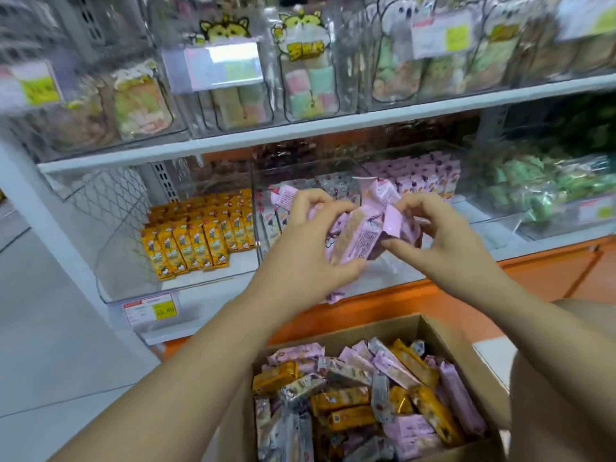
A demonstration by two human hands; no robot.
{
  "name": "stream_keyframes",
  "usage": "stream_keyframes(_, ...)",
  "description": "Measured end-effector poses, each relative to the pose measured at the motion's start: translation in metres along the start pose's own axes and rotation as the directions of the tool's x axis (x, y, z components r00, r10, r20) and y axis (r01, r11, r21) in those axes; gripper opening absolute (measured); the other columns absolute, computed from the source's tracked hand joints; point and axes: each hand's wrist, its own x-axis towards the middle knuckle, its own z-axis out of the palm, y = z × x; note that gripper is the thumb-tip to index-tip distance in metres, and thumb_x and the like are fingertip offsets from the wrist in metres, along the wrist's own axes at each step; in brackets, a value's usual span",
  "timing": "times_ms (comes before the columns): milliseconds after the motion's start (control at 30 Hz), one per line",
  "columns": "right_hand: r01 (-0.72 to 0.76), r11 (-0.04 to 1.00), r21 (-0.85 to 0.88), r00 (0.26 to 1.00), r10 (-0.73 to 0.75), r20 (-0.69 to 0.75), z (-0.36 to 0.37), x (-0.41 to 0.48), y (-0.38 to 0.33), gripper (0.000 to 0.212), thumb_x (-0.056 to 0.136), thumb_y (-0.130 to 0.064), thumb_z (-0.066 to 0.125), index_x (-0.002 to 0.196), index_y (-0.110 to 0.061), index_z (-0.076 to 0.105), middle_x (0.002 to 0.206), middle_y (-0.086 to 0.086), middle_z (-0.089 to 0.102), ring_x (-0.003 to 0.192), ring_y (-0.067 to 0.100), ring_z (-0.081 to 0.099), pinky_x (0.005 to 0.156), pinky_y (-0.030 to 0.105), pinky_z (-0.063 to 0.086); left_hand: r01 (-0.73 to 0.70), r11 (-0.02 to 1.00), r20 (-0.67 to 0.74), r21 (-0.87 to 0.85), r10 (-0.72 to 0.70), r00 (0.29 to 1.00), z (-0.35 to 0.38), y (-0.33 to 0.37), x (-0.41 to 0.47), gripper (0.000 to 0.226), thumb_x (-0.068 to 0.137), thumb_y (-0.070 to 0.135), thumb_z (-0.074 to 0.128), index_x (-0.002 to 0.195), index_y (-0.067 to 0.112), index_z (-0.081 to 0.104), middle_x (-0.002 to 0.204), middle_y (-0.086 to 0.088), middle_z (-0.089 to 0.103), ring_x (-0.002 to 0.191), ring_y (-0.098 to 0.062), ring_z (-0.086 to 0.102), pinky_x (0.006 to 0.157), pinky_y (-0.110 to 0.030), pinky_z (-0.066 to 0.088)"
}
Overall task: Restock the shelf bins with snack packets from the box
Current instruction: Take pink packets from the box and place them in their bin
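Above the cardboard box [433, 331], both hands hold one loose bundle of pink packets [360, 235]. The left hand [310, 248] has its grip curled round the near end of the bundle, and the right hand [443, 238] pinches the far packets between thumb and fingertips. The bundle hangs just in front of the clear bin [400, 278], which sits on the lower shelf beyond the box and already holds rows of the same pink packets. The box itself holds a jumble of pink, yellow and silver packets. The main risk looks like the bundle coming apart: the packets are slick and splayed at different angles, and one sticks out below the left hand, so a loosened grip could drop it onto the shelf edge or back into the box. Pushed in as a clump, the packets could also knock over the standing rows. A packet could stray left into the yellow packets' bin [200, 235].
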Motion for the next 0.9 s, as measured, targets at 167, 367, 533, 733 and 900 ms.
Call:
stream_keyframes(167,0.11,0.987,-0.12,0.964,-0.136,-0.231,-0.036,0.022,0.028,0.034,0.081,-0.004,0.071,0.1,-0.022,0.05,0.1,-0.007,0.047,0.094,0.018,0.051,0.085,0.032,0.043,-0.156,0.987,-0.069,0.047,0.159,0.985,0.029,0.013,0.058,0.057,0.076,0.031,0.076,0.126,0.024,0.049,0.126,0.009,0.024,0.106,-0.008,0.039,0.092,-0.028,0.043)
stream_keyframes(367,-0.02,0.989,-0.144,0.93,-0.035,-0.367,-0.073,0.043,0.106,0.032,0.08,-0.024,0.069,0.105,-0.015,0.051,0.103,0.002,0.047,0.085,0.021,0.05,0.076,0.03,0.044,-0.317,0.943,0.015,0.103,0.317,0.948,0.094,0.019,0.13,0.056,0.078,0.026,0.073,0.126,0.027,0.043,0.131,0.003,0.021,0.093,-0.031,0.056,0.071,-0.044,0.054)
stream_keyframes(533,-0.049,0.995,-0.09,0.936,0.014,-0.353,-0.089,0.07,0.156,0.028,0.073,-0.039,0.057,0.099,-0.028,0.051,0.098,0.003,0.053,0.084,0.018,0.054,0.073,0.028,0.045,-0.31,0.938,0.128,0.158,0.292,0.948,0.144,0.009,0.179,0.054,0.081,0.028,0.071,0.129,0.026,0.046,0.134,0.002,0.022,0.075,-0.029,0.058,0.062,-0.041,0.053)
stream_keyframes(733,-0.24,0.913,-0.33,0.959,0.275,0.065,-0.099,0.08,0.208,0.021,0.069,-0.029,0.07,0.082,-0.033,0.053,0.084,-0.004,0.06,0.075,0.018,0.056,0.066,0.033,0.047,-0.161,0.965,0.433,0.206,0.058,0.899,0.17,-0.002,0.203,0.058,0.082,0.046,0.067,0.13,0.036,0.037,0.132,0.012,0.015,0.089,-0.022,0.058,0.075,-0.038,0.051)
stream_keyframes(900,-0.232,0.879,-0.416,0.892,0.362,0.269,-0.111,0.089,0.215,0.027,0.068,-0.052,0.063,0.076,-0.029,0.051,0.07,-0.012,0.059,0.065,0.007,0.056,0.067,0.038,0.05,-0.043,0.98,0.577,0.195,-0.08,0.813,0.174,-0.001,0.217,0.052,0.083,0.047,0.066,0.128,0.035,0.044,0.123,0.01,0.034,0.103,-0.016,0.051,0.089,-0.034,0.047)
